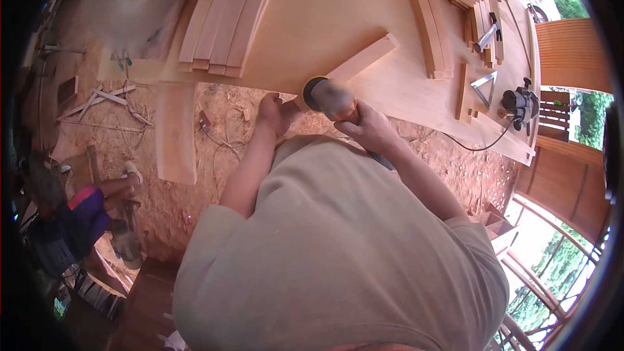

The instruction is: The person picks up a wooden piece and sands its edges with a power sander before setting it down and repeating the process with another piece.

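Observation:
At the near edge of the workbench, my right hand (372, 128) is wrapped round a round power sander (333, 99). The sander's yellow-rimmed disc rests on a wooden slat (367, 55), which lies at a slant and sticks out over the edge. My left hand (275, 116) grips the slat's near end, to the left of the disc. The fingertips of my left hand are partly hidden by the wood.
The workbench (305, 19) carries stacked slats (224, 19), two slats (432, 29), a hammer (486, 36), a metal triangle (484, 88) and a router (520, 104) with a cable. A person (84, 214) sits at the lower left. A board (175, 133) stands left of me.

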The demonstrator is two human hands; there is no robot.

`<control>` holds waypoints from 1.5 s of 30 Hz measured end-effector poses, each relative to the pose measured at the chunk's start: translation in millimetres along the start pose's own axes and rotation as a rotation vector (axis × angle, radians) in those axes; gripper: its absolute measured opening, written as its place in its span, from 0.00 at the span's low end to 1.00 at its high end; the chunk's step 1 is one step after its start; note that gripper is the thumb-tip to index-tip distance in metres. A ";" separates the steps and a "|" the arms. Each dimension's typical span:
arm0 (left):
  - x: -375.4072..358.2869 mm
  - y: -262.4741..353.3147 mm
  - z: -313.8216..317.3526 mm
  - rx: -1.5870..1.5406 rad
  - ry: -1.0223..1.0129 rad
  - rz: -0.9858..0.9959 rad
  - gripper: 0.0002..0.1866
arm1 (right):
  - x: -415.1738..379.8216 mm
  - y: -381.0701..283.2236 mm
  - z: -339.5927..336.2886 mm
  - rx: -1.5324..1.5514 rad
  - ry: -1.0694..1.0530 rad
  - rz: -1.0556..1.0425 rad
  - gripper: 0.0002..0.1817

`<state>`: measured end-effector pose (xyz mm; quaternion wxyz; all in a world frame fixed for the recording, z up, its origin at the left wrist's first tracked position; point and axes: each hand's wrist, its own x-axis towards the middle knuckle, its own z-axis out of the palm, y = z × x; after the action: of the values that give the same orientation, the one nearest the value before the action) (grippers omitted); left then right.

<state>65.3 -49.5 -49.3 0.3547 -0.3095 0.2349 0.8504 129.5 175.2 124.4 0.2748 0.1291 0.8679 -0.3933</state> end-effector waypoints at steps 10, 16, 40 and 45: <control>-9.0 2.1 9.3 0.352 0.042 0.143 0.27 | 43.4 57.4 -34.3 0.054 0.171 -0.015 0.33; 2.4 2.0 13.6 0.707 0.086 0.101 0.25 | 64.4 97.6 -82.3 0.073 0.261 0.010 0.34; 7.3 1.8 12.2 0.613 0.112 0.195 0.25 | 55.3 79.2 -73.3 0.034 0.216 -0.059 0.30; 10.0 0.7 8.9 0.604 0.144 0.178 0.23 | 82.9 105.1 -108.3 0.132 0.261 -0.038 0.29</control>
<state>56.0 -39.9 -49.8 0.3371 -0.2279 0.5274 0.7458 67.4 326.6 70.5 0.1431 0.1804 0.8707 -0.4346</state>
